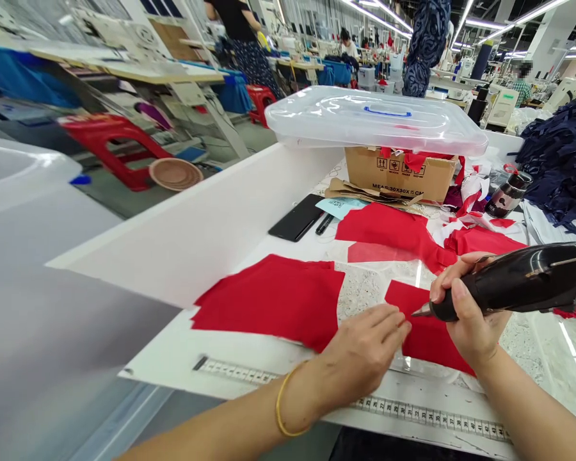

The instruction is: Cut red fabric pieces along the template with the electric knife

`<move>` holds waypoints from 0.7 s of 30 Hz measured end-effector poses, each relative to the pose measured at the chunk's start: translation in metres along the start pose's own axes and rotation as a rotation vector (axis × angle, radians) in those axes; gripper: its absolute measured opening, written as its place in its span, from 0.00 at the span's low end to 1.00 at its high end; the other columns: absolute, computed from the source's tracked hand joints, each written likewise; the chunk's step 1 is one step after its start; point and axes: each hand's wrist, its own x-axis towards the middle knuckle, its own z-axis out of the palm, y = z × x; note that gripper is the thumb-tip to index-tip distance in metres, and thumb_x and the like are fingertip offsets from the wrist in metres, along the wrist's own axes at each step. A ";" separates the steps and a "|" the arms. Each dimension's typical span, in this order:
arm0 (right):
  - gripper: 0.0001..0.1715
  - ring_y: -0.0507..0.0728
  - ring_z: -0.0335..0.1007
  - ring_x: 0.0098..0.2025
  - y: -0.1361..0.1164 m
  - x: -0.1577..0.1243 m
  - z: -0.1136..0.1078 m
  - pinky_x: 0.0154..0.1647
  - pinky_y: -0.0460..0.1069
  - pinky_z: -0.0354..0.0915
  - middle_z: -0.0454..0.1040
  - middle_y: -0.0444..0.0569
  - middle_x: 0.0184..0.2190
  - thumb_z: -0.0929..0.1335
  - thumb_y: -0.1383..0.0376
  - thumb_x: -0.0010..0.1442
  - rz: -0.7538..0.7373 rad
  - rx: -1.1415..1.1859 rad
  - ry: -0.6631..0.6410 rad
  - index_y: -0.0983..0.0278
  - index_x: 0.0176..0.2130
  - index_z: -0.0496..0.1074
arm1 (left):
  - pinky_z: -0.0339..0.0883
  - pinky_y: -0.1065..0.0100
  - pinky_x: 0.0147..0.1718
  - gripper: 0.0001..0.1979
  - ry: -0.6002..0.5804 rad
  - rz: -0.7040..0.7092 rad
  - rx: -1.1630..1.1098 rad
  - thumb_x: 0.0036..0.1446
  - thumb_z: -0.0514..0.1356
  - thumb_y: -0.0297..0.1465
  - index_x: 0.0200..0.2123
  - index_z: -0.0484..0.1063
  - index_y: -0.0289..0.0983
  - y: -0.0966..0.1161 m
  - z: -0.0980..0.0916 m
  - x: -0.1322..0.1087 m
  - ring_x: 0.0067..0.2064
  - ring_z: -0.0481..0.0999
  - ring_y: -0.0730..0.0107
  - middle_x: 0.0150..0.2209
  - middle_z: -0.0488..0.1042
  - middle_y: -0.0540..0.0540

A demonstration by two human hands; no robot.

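My right hand [475,317] is wrapped around a black handheld power tool [528,278] with a pointed metal tip. That tip is close to my left fingertips, over a red fabric piece [432,349]. The fingers of my left hand [369,346] are pinched together at the left edge of this piece; the exact grip is partly hidden. A stack of red fabric [273,298] lies to the left of my left hand. More red cloth [388,227] is spread farther back. Below my hands, a measuring tape [427,415] runs along the table's front edge.
A white upright panel [182,224] borders the table's left side. Behind are a black phone [295,218], a pen [324,224], a cardboard box [398,176] under a clear plastic lid [374,121], and a dark bottle [509,194]. Navy strips [561,160] are heaped at right.
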 end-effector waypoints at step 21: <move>0.13 0.49 0.65 0.18 0.031 0.037 -0.002 0.20 0.46 0.64 0.69 0.35 0.20 0.71 0.66 0.56 -0.001 -0.046 0.168 0.60 0.42 0.66 | 0.80 0.60 0.47 0.12 0.067 0.039 0.019 0.64 0.52 0.19 0.46 0.74 0.28 0.009 0.043 0.030 0.48 0.81 0.59 0.45 0.81 0.36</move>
